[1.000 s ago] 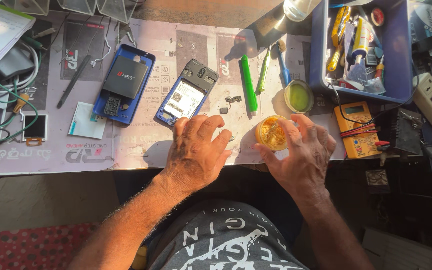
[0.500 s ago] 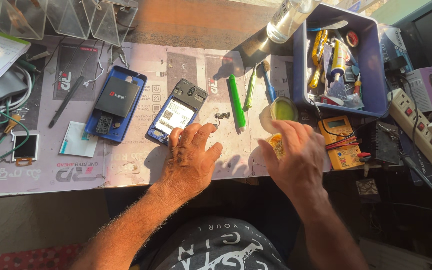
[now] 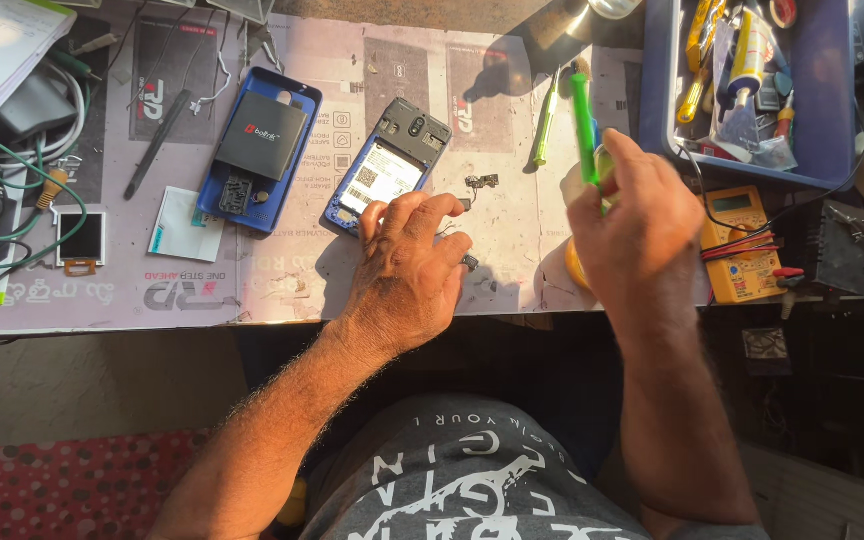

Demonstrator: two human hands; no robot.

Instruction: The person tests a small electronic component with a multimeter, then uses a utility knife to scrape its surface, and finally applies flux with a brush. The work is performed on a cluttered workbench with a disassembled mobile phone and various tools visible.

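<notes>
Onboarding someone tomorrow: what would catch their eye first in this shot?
Probably the right hand, mid-bench, holding up a green tool. Next, the left hand resting on the mat at the lower edge of an opened phone. Another opened blue phone lies to the left.

open phones [image 3: 389, 168] ahead, blue bin [image 3: 657, 90] right

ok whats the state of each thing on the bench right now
left hand: flat on the mat, fingertips at the open phone
right hand: raised, grip shut on the green tool
green tool: held upright
open phone: back cover off
blue phone: back off, battery in
multimeter: leads attached
</notes>
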